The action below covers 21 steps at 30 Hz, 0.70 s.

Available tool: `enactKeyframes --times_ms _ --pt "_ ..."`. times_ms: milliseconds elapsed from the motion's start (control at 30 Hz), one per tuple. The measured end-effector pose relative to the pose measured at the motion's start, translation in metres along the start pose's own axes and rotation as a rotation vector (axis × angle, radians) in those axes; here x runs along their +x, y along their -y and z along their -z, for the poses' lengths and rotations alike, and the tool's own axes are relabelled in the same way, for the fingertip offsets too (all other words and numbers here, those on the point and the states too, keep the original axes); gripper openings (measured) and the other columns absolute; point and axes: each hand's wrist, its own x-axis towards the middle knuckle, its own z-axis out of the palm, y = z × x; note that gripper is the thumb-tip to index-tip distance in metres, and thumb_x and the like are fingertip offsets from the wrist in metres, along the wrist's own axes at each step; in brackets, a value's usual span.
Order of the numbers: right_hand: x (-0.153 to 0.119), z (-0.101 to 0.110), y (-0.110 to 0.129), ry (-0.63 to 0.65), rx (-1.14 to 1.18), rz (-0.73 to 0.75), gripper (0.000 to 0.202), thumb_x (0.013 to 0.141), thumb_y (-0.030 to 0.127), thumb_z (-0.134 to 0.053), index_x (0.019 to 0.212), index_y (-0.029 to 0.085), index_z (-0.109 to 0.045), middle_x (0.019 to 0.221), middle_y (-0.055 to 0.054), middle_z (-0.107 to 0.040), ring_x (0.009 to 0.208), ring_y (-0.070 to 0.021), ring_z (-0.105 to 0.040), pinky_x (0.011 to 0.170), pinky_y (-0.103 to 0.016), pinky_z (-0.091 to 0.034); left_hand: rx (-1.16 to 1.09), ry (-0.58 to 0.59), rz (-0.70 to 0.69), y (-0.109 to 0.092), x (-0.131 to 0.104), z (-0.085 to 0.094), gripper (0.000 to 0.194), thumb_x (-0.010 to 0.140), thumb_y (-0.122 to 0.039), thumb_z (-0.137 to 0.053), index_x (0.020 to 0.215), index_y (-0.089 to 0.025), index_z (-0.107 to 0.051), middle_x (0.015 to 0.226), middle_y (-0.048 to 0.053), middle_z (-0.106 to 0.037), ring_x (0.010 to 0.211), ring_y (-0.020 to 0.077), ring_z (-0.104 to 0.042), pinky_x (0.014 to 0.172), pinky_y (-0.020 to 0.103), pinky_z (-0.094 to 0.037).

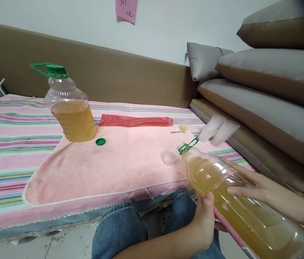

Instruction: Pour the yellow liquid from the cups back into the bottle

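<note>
A large clear bottle of yellow liquid (222, 194) is tilted, its uncapped mouth pointing up and left above a clear plastic cup (169, 157) on the pink cloth (108, 169). My left hand (204, 223) grips it from below near the shoulder. My right hand (259, 190) is wrapped over its far side. A second bottle (72, 115) with a green cap and handle stands upright at the left, partly filled. Beside it lies a loose green cap (100, 141). Another small cup holding some yellow liquid (183, 128) sits near the cloth's far edge.
Two stacks of clear cups (219, 130) lean near the cushions (265, 100) at the right. A folded red plastic bag (137, 121) lies behind the cloth. The striped bedding's front edge (81, 205) is just above my knees (122, 230).
</note>
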Motion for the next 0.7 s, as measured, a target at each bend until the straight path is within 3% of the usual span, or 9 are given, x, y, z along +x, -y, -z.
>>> enactKeyframes --times_ms 300,533,700 --pt "0.0022 0.0009 -0.0064 -0.011 -0.023 0.029 0.091 0.073 0.060 -0.070 0.154 0.041 -0.033 0.162 0.008 -0.031 0.150 -0.0307 -0.024 0.123 -0.044 -0.021 -0.033 -0.047 0.002 0.0051 0.0008 0.0012 0.087 0.074 -0.078 -0.055 0.139 -0.021 -0.046 0.133 0.017 -0.063 0.113 0.0364 -0.066 0.084 0.050 -0.060" --pt "0.0037 -0.0001 -0.0043 0.011 0.059 -0.020 0.091 0.073 0.058 -0.071 0.154 0.040 -0.034 0.161 0.005 -0.035 0.148 -0.0323 -0.029 0.120 -0.046 -0.030 -0.052 -0.052 -0.038 0.0041 -0.0005 0.0006 0.083 0.076 -0.075 -0.056 0.139 -0.022 -0.047 0.132 0.016 -0.063 0.113 0.0359 -0.065 0.087 0.051 -0.059" --pt "0.0038 0.0008 -0.0022 0.006 0.028 -0.025 0.093 0.071 0.060 -0.072 0.153 0.039 -0.035 0.161 0.005 -0.033 0.150 -0.0327 -0.025 0.122 -0.047 -0.024 -0.041 -0.037 -0.018 0.0019 -0.0002 0.0007 0.084 0.075 -0.077 -0.055 0.139 -0.022 -0.047 0.132 0.016 -0.063 0.113 0.0365 -0.065 0.086 0.053 -0.059"
